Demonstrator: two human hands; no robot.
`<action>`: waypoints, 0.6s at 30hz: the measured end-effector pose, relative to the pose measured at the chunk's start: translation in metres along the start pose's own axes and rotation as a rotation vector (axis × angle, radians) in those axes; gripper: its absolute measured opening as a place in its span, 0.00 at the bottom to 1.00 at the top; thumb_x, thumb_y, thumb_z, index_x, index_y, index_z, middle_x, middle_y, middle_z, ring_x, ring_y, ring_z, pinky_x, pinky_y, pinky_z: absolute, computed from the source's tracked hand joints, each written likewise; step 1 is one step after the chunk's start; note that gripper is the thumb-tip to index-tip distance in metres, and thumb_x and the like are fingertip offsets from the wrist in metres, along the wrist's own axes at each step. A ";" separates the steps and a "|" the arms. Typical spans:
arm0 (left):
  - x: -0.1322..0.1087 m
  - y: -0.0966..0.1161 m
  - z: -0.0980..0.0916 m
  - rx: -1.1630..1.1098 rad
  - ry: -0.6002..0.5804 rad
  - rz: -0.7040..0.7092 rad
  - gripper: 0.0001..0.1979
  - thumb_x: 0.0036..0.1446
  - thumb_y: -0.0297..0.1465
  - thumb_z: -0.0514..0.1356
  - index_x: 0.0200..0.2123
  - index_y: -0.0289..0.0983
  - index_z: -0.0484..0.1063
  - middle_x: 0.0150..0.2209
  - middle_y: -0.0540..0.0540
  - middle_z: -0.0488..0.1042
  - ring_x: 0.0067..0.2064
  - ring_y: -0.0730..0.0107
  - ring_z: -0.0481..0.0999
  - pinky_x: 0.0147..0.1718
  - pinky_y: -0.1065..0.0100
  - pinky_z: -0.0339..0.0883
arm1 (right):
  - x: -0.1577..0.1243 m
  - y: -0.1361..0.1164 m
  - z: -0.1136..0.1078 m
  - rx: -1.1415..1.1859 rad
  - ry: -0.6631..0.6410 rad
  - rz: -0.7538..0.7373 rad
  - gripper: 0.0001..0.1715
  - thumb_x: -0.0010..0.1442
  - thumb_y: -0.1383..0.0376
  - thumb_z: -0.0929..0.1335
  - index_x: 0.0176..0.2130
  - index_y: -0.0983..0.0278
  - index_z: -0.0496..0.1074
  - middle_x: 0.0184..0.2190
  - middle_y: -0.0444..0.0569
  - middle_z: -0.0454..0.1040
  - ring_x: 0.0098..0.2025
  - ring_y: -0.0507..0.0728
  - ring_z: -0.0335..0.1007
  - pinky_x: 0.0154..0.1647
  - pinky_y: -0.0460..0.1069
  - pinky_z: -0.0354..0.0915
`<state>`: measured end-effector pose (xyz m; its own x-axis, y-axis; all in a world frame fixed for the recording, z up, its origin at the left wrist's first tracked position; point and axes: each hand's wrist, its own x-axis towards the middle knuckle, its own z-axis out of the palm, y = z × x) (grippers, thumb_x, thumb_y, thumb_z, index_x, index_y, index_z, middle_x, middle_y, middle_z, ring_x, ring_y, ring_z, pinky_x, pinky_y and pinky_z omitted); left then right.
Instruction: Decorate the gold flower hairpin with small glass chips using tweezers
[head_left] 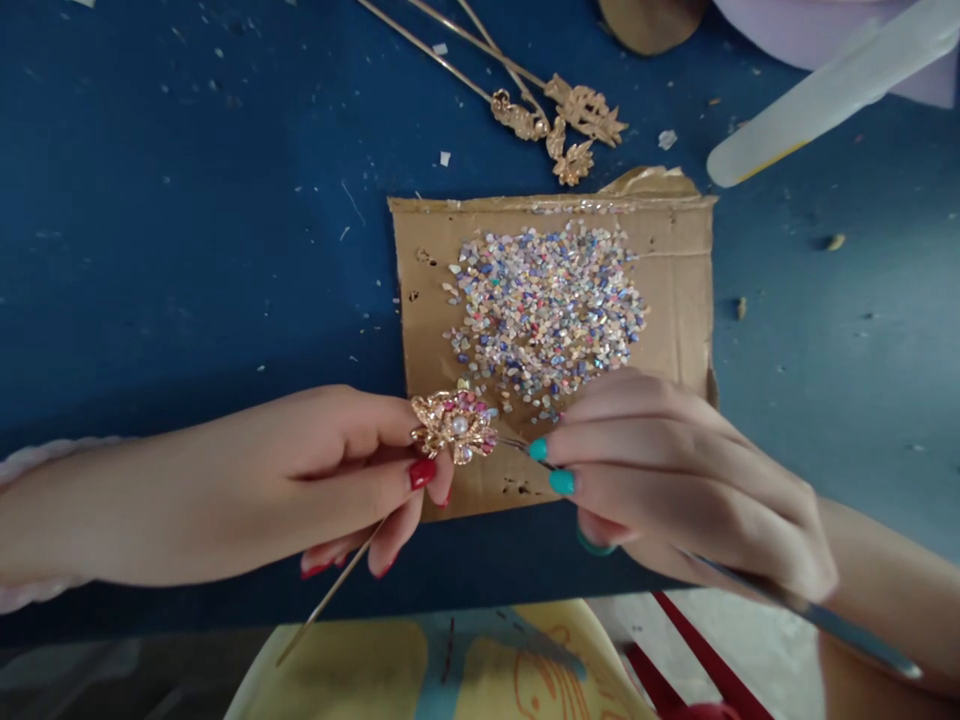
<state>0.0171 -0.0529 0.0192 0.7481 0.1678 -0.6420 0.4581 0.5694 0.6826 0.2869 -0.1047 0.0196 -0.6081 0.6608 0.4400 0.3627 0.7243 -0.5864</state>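
Note:
My left hand (375,460) is closed on a gold hair stick (456,425), its flower head facing up with a pearl at the centre and pink stones on some petals. The stick's thin shaft slants down to the lower left, below my fingers. Tweezers (810,605) are gripped in my right hand (675,470), and their tips reach the right edge of the flower. Whether a stone sits between the tips is too small to tell. Beneath both hands lies a piece of cardboard (675,300) with a spread of small multicoloured stone chips (551,300).
Three more gold hair sticks (581,110) lie at the top of the blue table (187,250). To the upper right are a whitish tube (825,100), a lilac object (780,30) and a brownish round object (652,20). Scraps dot the tabletop. Yellow printed cloth (360,670) shows below its front edge.

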 end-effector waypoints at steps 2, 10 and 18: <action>-0.001 0.000 0.000 0.002 0.007 -0.009 0.06 0.67 0.32 0.57 0.36 0.41 0.73 0.25 0.57 0.77 0.20 0.82 0.67 0.18 0.87 0.62 | 0.001 0.000 -0.001 -0.003 -0.013 0.002 0.04 0.66 0.73 0.67 0.40 0.70 0.74 0.39 0.54 0.81 0.46 0.58 0.78 0.48 0.56 0.80; -0.001 0.003 0.001 0.005 0.011 -0.038 0.07 0.66 0.34 0.59 0.34 0.40 0.72 0.25 0.55 0.77 0.19 0.80 0.66 0.18 0.84 0.63 | 0.003 0.002 -0.004 0.008 -0.047 -0.025 0.03 0.65 0.73 0.69 0.40 0.70 0.75 0.39 0.56 0.81 0.45 0.59 0.79 0.48 0.57 0.80; -0.003 0.004 0.001 -0.005 0.008 -0.028 0.06 0.65 0.31 0.58 0.33 0.41 0.71 0.25 0.56 0.76 0.20 0.81 0.67 0.19 0.85 0.62 | 0.006 0.010 -0.001 0.041 -0.019 -0.080 0.04 0.67 0.71 0.68 0.39 0.70 0.74 0.36 0.55 0.81 0.43 0.58 0.78 0.43 0.54 0.80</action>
<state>0.0169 -0.0523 0.0242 0.7309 0.1579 -0.6640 0.4766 0.5782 0.6622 0.2881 -0.0933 0.0170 -0.6475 0.5969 0.4737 0.2831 0.7656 -0.5777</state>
